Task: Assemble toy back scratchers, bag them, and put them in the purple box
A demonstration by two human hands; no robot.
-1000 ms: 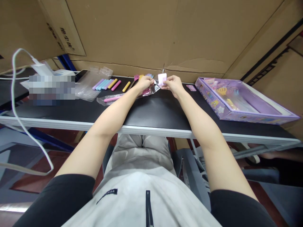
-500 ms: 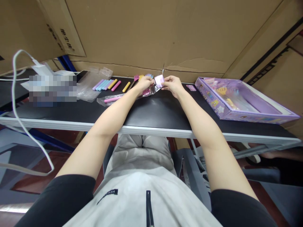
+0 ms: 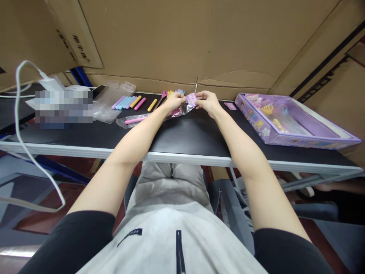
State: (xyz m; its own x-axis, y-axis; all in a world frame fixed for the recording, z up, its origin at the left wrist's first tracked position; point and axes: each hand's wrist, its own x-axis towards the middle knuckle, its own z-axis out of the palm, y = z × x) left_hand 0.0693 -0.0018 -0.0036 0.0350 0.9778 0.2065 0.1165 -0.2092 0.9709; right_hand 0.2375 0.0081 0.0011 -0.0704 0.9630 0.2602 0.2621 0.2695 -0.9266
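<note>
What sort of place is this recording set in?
Probably a warehouse packing bench: big brown cardboard cartons back the black tabletop, which bears loose pastel plastic sticks and a purple toy box; the left hand holds a clear plastic bag, the right hand a small pink card.

Room to pass over near table (image 3: 185, 137) (wide lane); purple box (image 3: 310, 144) blocks rt, sticks (image 3: 129, 102) + cardboard wall (image 3: 171, 45) behind.
</note>
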